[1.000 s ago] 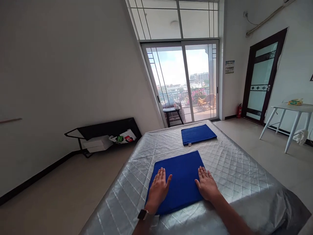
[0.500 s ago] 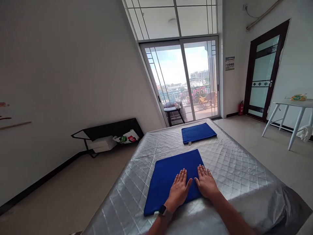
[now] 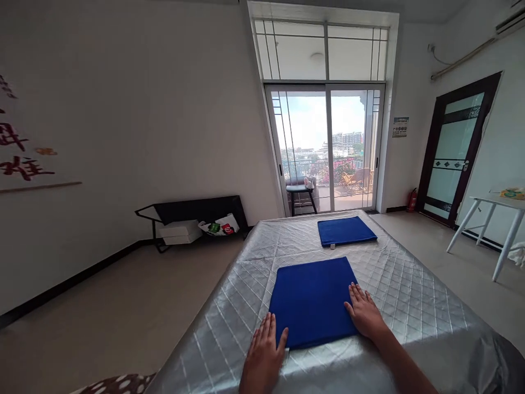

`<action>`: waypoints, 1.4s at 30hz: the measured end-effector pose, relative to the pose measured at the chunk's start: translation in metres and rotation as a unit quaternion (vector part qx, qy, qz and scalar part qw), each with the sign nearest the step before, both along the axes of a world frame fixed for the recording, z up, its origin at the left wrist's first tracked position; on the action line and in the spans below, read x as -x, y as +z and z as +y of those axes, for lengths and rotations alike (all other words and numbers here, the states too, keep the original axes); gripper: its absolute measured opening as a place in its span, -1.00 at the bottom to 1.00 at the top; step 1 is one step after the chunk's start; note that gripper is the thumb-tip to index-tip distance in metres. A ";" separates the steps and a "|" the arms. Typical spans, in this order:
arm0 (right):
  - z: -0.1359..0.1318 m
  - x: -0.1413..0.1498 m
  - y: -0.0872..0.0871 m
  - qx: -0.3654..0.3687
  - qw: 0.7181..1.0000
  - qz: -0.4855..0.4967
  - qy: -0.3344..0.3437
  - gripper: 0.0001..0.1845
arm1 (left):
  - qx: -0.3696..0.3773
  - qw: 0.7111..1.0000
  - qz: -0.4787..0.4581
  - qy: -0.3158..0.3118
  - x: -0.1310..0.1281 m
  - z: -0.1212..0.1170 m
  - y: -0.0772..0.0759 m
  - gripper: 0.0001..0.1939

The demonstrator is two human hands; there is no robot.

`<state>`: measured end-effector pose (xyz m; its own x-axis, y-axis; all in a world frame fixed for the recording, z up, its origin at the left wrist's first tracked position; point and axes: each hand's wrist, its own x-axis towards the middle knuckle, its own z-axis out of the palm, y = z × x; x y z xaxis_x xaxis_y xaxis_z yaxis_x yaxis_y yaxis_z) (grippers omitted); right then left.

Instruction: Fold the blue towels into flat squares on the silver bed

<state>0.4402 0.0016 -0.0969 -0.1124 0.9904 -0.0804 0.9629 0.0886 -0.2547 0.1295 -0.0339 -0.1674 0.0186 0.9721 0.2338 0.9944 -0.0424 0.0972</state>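
Observation:
A folded blue towel (image 3: 314, 301) lies flat on a silver quilted mattress (image 3: 410, 306). My right hand (image 3: 364, 313) rests flat on the towel's near right corner, fingers stretched out. At the towel's near left corner my left hand (image 3: 263, 358) lies flat, fingers apart, partly on the mattress and touching the towel's edge. Neither hand holds anything. A second folded blue towel (image 3: 345, 230) lies farther off on the mattress, out of reach of both hands.
A black low rack (image 3: 192, 210) with white boxes and a bag stands by the left wall. A stool (image 3: 302, 192) stands before the sliding glass doors (image 3: 328, 148). At the right are a white table (image 3: 498, 219), a dark door and a fire extinguisher (image 3: 411, 200).
My left hand slid from the towel's middle back to its near left corner. The right hand stayed on the right side. The view turned slightly left and up.

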 end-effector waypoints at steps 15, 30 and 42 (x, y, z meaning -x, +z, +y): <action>-0.033 -0.005 -0.005 0.024 1.000 -0.013 -0.011 -0.31 | -0.063 0.993 -0.096 -0.029 -0.015 -0.025 0.051 -0.71; -0.047 -0.017 0.009 0.050 0.998 0.039 0.024 -0.29 | -0.069 0.983 -0.047 -0.166 -0.127 0.005 0.065 -0.66; -0.048 -0.016 0.013 0.061 0.997 0.027 0.032 -0.30 | 0.052 0.991 0.046 -0.119 -0.130 0.021 0.016 -0.37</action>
